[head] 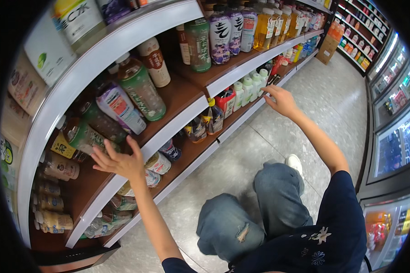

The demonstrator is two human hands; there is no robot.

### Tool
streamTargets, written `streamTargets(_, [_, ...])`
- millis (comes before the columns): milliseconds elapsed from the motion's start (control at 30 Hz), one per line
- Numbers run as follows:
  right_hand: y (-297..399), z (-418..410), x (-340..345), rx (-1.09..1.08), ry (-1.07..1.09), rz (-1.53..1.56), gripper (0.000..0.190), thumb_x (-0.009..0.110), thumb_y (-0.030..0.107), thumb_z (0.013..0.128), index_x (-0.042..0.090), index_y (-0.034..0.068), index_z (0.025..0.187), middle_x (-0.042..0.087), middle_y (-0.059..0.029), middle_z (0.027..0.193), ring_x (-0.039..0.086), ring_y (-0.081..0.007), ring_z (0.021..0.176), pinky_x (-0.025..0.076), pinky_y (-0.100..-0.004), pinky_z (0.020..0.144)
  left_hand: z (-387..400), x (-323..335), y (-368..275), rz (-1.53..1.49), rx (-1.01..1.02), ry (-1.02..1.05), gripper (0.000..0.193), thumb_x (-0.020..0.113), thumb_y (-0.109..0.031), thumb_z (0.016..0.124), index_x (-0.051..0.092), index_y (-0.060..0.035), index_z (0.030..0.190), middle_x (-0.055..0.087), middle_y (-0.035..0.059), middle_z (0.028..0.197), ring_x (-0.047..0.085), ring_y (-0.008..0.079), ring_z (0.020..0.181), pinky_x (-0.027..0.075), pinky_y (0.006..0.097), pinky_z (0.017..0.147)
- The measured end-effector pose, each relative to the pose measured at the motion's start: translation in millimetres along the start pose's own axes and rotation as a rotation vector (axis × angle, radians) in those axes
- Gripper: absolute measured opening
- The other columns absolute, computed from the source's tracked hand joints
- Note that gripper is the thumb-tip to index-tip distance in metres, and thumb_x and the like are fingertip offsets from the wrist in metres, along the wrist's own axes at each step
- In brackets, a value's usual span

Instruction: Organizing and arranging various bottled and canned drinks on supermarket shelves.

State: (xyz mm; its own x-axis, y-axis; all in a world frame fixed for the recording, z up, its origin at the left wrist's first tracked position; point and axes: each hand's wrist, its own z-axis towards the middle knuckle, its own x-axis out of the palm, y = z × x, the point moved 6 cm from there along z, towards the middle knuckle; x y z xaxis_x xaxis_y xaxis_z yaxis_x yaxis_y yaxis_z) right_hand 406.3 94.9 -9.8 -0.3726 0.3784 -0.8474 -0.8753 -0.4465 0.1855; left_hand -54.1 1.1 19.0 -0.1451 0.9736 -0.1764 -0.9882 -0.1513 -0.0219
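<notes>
My left hand (119,160) has its fingers spread at the front edge of the middle shelf (172,117), with nothing gripped. Its fingertips overlap the lower part of a green-labelled drink bottle (83,134); contact cannot be made out. Behind the hand stand a purple-and-white bottle (119,107) and another green-labelled bottle (141,90). Farther along, my right hand (282,100) is raised beside the lowest shelf, empty, thumb and fingers apart. Nearest to its fingertips is a row of white bottles with pale green caps (247,90).
A shelf price rail (99,51) curves above my left hand. Dark bottles with yellow bands (213,117) sit on the lowest shelf. My bent knees (230,221) are over the grey tiled floor (205,177). Glass-door coolers (396,140) line the right side; a cardboard box (326,47) stands farther off.
</notes>
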Motion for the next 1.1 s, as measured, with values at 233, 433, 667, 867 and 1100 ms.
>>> streamTargets(233, [-115,7,-8,0.009,-0.206,0.065,0.029,0.06,0.012,0.081,0.057,0.007,0.11,0.061,-0.0091,0.1,0.062,-0.0242,0.078,0.049,-0.035,0.069,1,-16,-89,-0.198,0.056,-0.097,0.063,0.069,-0.016,0.076,0.035,-0.0056,0.129,0.025,0.0201,0.137,0.022,0.0418,0.131,0.012,0.0609,0.107])
streamTargets(433, [-196,45,-16,-0.01,-0.261,0.297,0.035,0.061,0.007,0.081,0.055,0.005,0.115,0.058,-0.0108,0.11,0.061,-0.0212,0.073,0.049,-0.0317,0.07,27,40,-241,-0.427,0.038,0.109,0.062,0.07,-0.013,0.075,0.039,-0.0039,0.128,0.026,0.0205,0.138,0.023,0.0379,0.131,0.016,0.0525,0.107])
streamTargets(667, [-238,66,-34,-0.1,-0.096,0.539,0.032,0.062,0.002,0.079,0.057,0.003,0.111,0.059,-0.0132,0.108,0.062,-0.0222,0.076,0.049,-0.0315,0.072,62,129,-316,-0.302,-0.473,0.25,0.127,0.082,-0.051,0.058,0.006,0.0122,0.139,0.013,0.034,0.142,0.014,0.0431,0.135,0.02,0.0479,0.109])
streamTargets(867, [-281,43,-25,-0.099,-0.035,0.627,0.03,0.062,0.001,0.079,0.059,0.003,0.109,0.061,-0.013,0.104,0.063,-0.022,0.077,0.049,-0.0308,0.071,58,135,-321,-0.203,-0.482,0.23,0.119,0.078,-0.05,0.064,0.007,0.0119,0.138,0.017,0.032,0.142,0.016,0.0439,0.134,0.023,0.048,0.108])
streamTargets(1100, [-263,121,-48,0.008,-0.453,0.818,0.023,0.062,0.002,0.081,0.061,0.0,0.104,0.064,-0.0103,0.094,0.06,-0.0178,0.072,0.047,-0.0277,0.065,67,113,-333,-0.214,-0.234,0.205,0.087,0.072,-0.028,0.076,0.02,0.0059,0.137,0.02,0.029,0.141,0.02,0.0431,0.133,0.024,0.0472,0.107])
